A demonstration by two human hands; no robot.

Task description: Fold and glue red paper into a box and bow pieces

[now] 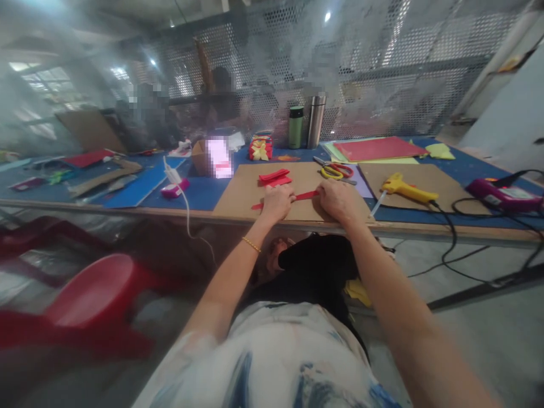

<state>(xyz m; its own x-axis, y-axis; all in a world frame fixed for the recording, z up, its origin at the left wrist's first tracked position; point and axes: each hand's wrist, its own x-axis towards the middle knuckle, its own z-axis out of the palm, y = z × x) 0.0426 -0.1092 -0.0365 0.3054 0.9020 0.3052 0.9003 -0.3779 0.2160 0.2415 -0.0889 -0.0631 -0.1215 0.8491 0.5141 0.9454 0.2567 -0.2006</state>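
A thin red strip lies across a brown cardboard sheet on the blue table. My left hand presses down on the strip's left part, fingers curled over it. My right hand pinches the strip's right end against the cardboard. A folded red piece lies just beyond the strip on the same sheet. Scissors with red and yellow handles rest to the right of it.
A yellow glue gun lies on a second cardboard sheet, its black cable running off the edge. A pink tool, two flasks, a small gift box and coloured sheets stand further off. A red stool is lower left. People sit behind the table.
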